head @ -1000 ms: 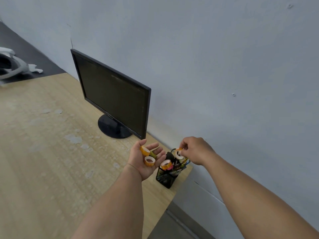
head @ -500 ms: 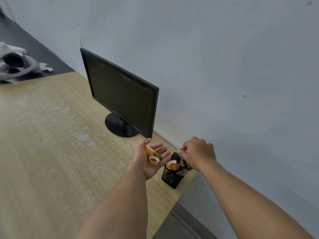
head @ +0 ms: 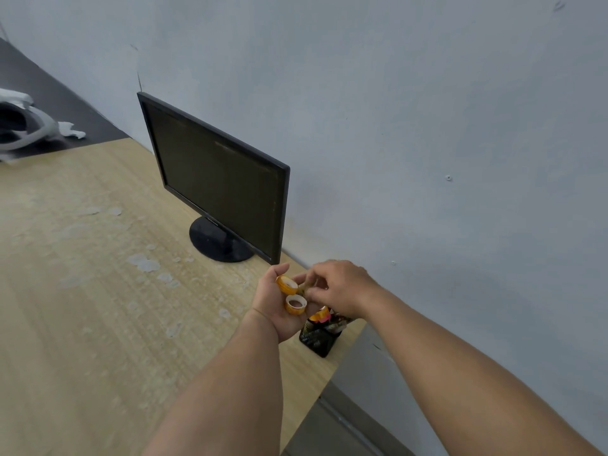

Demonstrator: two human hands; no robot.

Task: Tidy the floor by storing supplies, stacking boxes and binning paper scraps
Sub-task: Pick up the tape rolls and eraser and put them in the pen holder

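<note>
Flaking wooden desk [head: 82,291] against grey wall [head: 427,110]

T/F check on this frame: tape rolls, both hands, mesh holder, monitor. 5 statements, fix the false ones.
1. The left hand lies palm up with two orange tape rolls on it. True.
2. The right hand rests flat on the desk. False: it is raised, its fingers reaching into the left palm.
3. The black mesh holder stands near the desk's corner, with a tape roll at its top. True.
4. The monitor shows a bright image. False: its screen is dark.
5. The mesh holder stands left of the monitor. False: it stands to its right.
</note>
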